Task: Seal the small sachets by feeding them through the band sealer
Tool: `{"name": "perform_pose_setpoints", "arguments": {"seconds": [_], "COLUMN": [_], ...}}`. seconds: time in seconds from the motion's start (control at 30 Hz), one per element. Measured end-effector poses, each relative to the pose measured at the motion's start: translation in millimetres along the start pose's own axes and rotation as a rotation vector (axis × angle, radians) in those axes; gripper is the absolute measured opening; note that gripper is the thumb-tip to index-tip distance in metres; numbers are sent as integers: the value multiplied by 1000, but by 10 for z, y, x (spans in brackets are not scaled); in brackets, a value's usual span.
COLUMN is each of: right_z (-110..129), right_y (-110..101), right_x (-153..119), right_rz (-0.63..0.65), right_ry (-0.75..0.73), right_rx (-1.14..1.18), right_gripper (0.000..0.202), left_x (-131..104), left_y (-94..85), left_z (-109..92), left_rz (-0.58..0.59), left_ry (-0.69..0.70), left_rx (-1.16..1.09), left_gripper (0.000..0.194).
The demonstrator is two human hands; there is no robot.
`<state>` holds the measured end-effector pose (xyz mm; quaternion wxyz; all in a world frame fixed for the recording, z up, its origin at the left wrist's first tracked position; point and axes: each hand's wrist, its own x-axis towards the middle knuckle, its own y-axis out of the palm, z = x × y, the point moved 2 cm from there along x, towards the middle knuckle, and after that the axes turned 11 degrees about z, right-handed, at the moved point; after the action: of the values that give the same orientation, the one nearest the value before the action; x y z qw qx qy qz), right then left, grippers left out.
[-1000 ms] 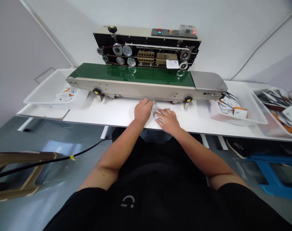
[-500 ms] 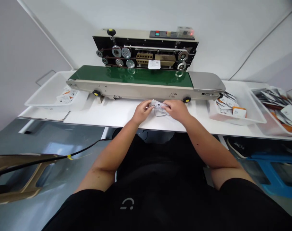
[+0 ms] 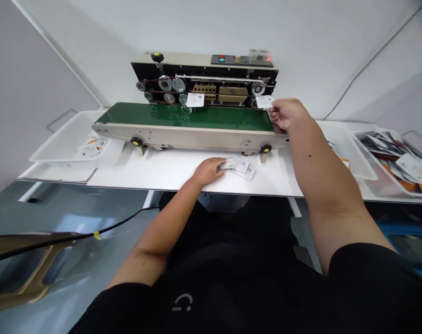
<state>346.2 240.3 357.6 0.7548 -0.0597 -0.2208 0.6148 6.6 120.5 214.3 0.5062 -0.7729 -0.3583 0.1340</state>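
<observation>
A small white sachet (image 3: 264,102) is pinched in my right hand (image 3: 286,112), held at the right-hand rollers of the band sealing machine (image 3: 206,69). A second white sachet (image 3: 195,100) stands against the machine's front further left, above the green conveyor belt (image 3: 183,116). Low on the white table, my left hand (image 3: 209,171) is closed on the edge of another sachet (image 3: 228,163). Two more sachets (image 3: 245,173) lie fanned out right beside it, partly overlapping. The fingertips of my left hand are partly hidden.
At the left stands a white bin (image 3: 46,150) with several sachets. Two bins at the right hold sachets; my right forearm partly covers the nearer bin (image 3: 366,169), while the farther bin (image 3: 388,183) is heaped full. Yellow-black knobs (image 3: 265,148) stick out below the conveyor.
My right hand has left my left hand and moved up and right to the machine's rollers with a sachet. The sachet in the machine has travelled left. My left hand stays low on the table.
</observation>
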Motion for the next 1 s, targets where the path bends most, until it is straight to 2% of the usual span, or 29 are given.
{"name": "perform_pose_setpoints", "arguments": {"seconds": [0.07,0.1,0.17,0.23,0.3,0.4,0.47,0.53,0.6,0.67,0.73,0.8,0.83,0.9,0.97,1.0], "right_z": [62,102,185,222,189,107,79,84,119,174,232,280,300,332,353,358], "right_y": [47,65,127,275,510,906,1109,1226,1245,1165,999,777,652,396,179,103], "right_x": [-78,-168,-449,-831,-1238,-1745,-1950,-2040,-2043,-1981,-1857,-1665,-1543,-1269,-991,-863], "right_rz": [-13,-76,-269,-360,-257,47,226,372,480,503,436,311,225,11,-175,-226], "right_ry": [164,185,67,-138,-254,-295,-291,-268,-239,-202,-153,-97,-77,-42,8,47], "right_rx": [-68,-120,-252,-315,-303,-308,-343,-380,-395,-348,-209,-38,33,132,202,238], "right_gripper": [29,30,32,31,30,31,33,28,20,19,20,27,30,30,26,24], "left_x": [-6,-10,-23,-45,-75,-127,-150,-152,-128,-75,-1,70,95,121,122,116], "left_y": [-17,-30,-63,-95,-119,-133,-124,-109,-94,-81,-58,-21,-1,28,34,30], "left_z": [35,54,89,113,126,136,129,114,96,64,10,-52,-79,-114,-120,-114], "left_rz": [-115,-185,-323,-432,-501,-531,-484,-406,-343,-288,-173,5,96,230,268,255], "left_ry": [17,14,-17,-65,-114,-158,-119,-54,-19,4,35,67,82,102,95,85], "left_rx": [-10,-2,24,18,-49,-256,-388,-457,-462,-397,-259,-88,-13,96,148,159], "left_gripper": [33,30,27,27,26,29,33,36,36,41,67,90,94,89,76,69]}}
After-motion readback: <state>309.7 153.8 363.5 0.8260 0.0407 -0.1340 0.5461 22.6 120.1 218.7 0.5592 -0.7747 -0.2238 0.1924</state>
